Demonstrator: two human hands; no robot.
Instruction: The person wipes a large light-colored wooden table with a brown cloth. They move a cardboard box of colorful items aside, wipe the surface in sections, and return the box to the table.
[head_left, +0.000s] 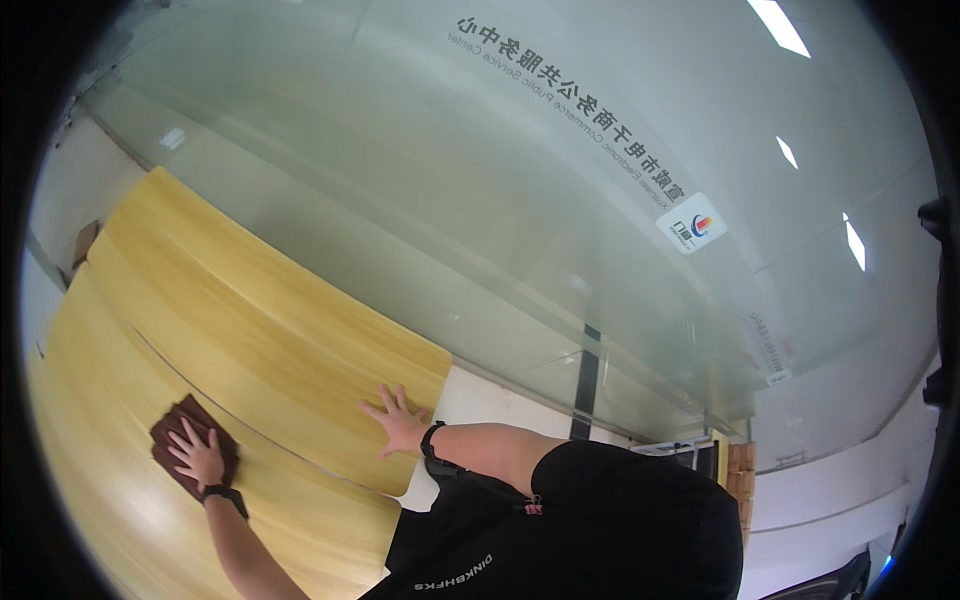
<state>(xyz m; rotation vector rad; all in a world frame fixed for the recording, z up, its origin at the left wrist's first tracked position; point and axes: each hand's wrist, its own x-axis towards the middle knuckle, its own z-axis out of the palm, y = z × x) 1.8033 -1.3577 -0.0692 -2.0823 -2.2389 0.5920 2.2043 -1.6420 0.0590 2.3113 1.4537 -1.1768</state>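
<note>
Fingers stretched, my left hand (201, 452) lies flat on a folded dark brown cloth (190, 406) at the lower left. The cloth rests on a yellow wood-grain surface (120, 420) that has a long narrow slot or seam running diagonally. My right hand (400, 420) is spread on the upper yellow panel (260, 310) near its right end, right of the seam, with nothing held. Both wrists have dark bands.
A tall glass wall (430, 180) with dark lettering and a logo rises beyond the panels. A small brown object (86, 243) is at their far left end. Wooden slats (740, 480) and a metal rail (660, 448) stand at right, near a white ledge (810, 525).
</note>
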